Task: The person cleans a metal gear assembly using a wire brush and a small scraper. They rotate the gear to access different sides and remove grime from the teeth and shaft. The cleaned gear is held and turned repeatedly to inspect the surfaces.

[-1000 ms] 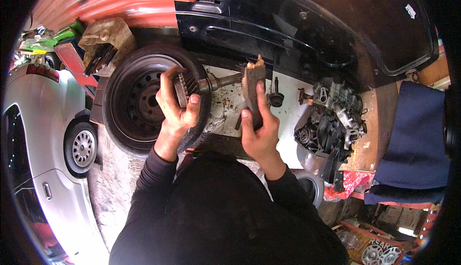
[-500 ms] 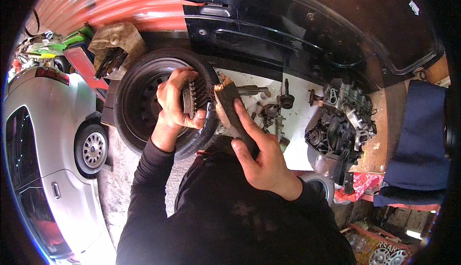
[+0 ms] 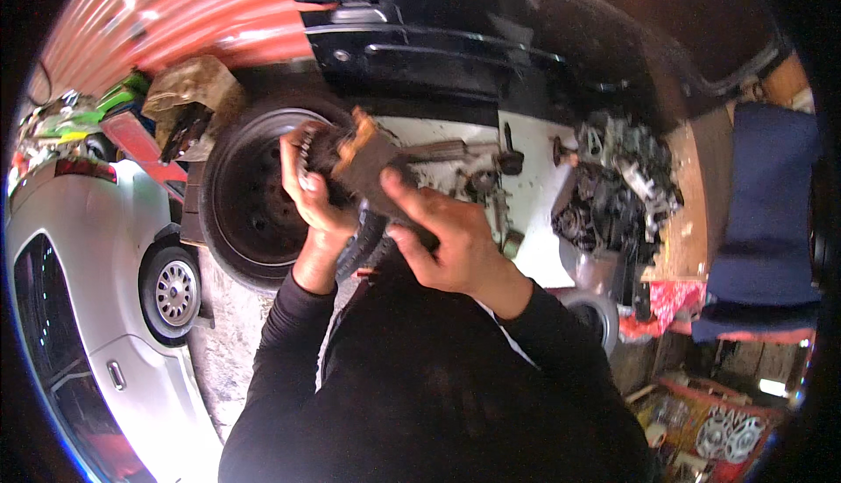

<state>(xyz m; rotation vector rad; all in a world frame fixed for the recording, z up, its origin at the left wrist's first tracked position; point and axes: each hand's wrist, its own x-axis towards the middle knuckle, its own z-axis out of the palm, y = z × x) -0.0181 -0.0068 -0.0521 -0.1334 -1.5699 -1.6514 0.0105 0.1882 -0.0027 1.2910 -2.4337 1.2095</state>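
Observation:
My left hand (image 3: 308, 198) grips a dark metal gear (image 3: 306, 148), its toothed edge showing beside the fingers. In my right hand (image 3: 460, 242) is a dark, worn brush (image 3: 378, 161) with a broken, pale-wood edge, its block tilted toward the gear. The brush lies over part of the gear, and motion blurs both, so I cannot tell whether the bristles touch the teeth. Below the left hand, a tyre on a steel wheel (image 3: 215, 211) lies flat. A splined shaft (image 3: 438, 151) rests just beyond the right hand.
An engine (image 3: 604, 194) and smaller metal parts (image 3: 486, 187) sit on a white surface (image 3: 536, 220) to the right. A black vehicle panel (image 3: 420, 49) stands at the back. The silver car (image 3: 144, 356) is at left, a navy cloth (image 3: 762, 203) far right.
The brush has shifted left and turned over more of the gear, with my right hand following it. My left hand has tilted with the gear. The whole view has shifted slightly.

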